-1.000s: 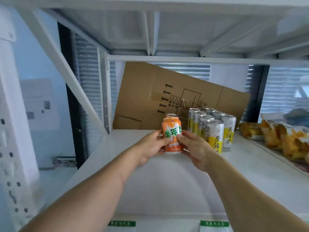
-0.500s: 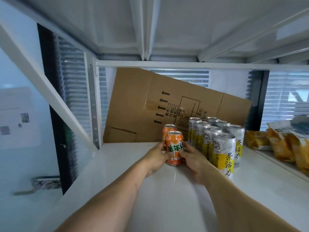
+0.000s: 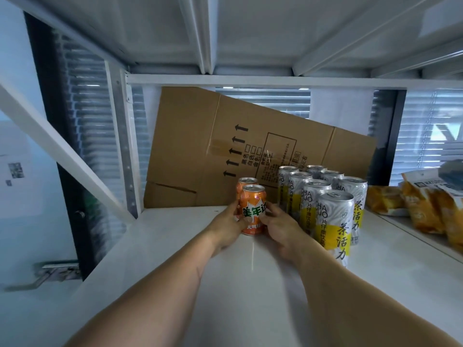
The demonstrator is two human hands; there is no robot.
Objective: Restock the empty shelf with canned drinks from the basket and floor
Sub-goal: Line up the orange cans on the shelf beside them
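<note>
An orange can stands upright on the white shelf, held between both hands. My left hand wraps its left side and my right hand presses its right side. A second orange can stands directly behind it, partly hidden. To the right, several tall white-and-yellow cans stand in rows, close to my right hand.
A flattened cardboard box leans against the back of the shelf. Yellow snack bags lie on the neighbouring shelf section at the right. A diagonal white brace crosses the left side. The upper shelf hangs low overhead.
Both hands carried the orange can forward and set it down on the shelf in front of the other orange can. The view has moved closer in.
</note>
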